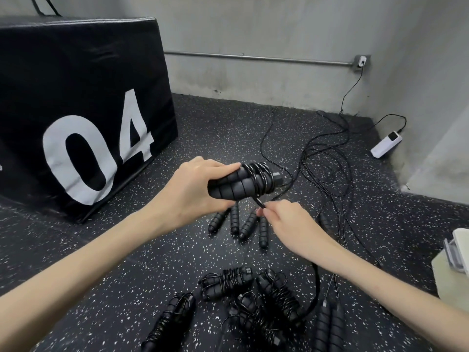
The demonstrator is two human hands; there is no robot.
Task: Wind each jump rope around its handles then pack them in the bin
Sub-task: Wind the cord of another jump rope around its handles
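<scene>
**Rope winding: handling notes**

Plyo box [76,110] marked 04 sits at left on speckled rubber floor [121,250]. Unwound ropes [327,153] sprawl toward the wall; they look thin, limp, tangle-prone. Wound bundles [225,280] lie near the person, loose handles [238,222] beyond them. No bin plainly identifiable.

Left hand [193,189] wraps around paired handles of current jump rope [243,181], held above floor, coils w/ some turns on. Ribbed foam grips look light and non-slip, so best hold is mid-handle.

Right hand [286,219] fingers pinch the cord [260,203] just below the coils. Cord probably springy; keep tension or turns slacken.
</scene>
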